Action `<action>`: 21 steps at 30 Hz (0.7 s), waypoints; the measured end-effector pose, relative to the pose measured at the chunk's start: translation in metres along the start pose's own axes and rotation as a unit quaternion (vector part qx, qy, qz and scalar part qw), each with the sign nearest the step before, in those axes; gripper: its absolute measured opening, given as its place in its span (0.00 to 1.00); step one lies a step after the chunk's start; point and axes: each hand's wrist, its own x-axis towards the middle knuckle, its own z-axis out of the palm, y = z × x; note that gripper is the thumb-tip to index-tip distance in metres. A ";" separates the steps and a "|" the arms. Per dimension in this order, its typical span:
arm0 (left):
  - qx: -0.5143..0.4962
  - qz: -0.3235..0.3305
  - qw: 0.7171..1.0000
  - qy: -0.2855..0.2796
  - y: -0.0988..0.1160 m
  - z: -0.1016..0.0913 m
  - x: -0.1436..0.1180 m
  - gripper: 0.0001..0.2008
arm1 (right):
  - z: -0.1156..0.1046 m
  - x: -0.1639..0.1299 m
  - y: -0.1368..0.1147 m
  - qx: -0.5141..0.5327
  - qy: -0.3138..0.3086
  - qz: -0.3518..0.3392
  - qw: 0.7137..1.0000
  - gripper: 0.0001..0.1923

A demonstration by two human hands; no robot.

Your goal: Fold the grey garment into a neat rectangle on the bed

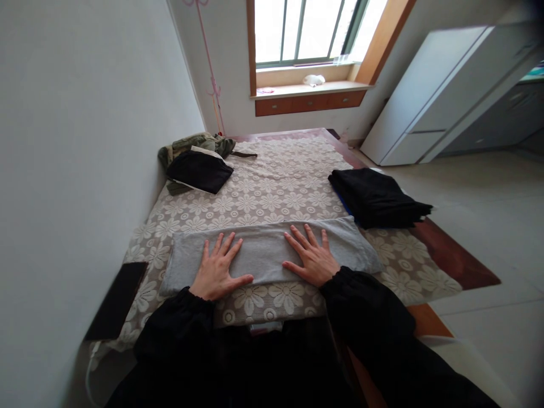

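I am pressing flat the folded grey knit cloth (272, 252) that lies across the near end of the bed (272, 192). My left hand (217, 271) and right hand (312, 258) rest on it, fingers spread, gripping nothing. Next, I judge, comes another fold, needing a pinch at one end. No containers show.

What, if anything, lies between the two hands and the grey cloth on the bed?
Nothing visible. The left hand and the right hand both rest flat, fingers spread, directly on the folded grey cloth.
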 end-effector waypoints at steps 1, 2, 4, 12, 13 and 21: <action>-0.013 0.013 1.000 0.012 0.006 -0.001 -0.004 0.38 | -0.002 -0.003 -0.005 0.015 0.016 -0.030 0.999 0.34; -0.031 0.028 0.999 0.025 0.014 -0.001 -0.008 0.31 | -0.004 -0.006 -0.012 0.036 0.031 -0.066 0.997 0.30; -0.070 0.058 0.995 0.045 0.034 0.002 -0.017 0.20 | -0.007 -0.013 -0.033 0.086 0.046 -0.137 0.986 0.24; -0.109 0.053 0.989 0.079 0.064 0.017 -0.042 0.15 | -0.010 -0.028 -0.084 0.126 0.069 -0.155 0.977 0.06; -0.108 0.053 0.989 0.081 0.063 0.017 -0.042 0.13 | -0.009 -0.028 -0.084 0.123 0.072 -0.155 0.978 0.05; -0.106 0.060 0.990 0.075 0.063 0.014 -0.030 0.06 | 0.000 -0.021 -0.085 0.108 0.072 -0.134 0.983 0.06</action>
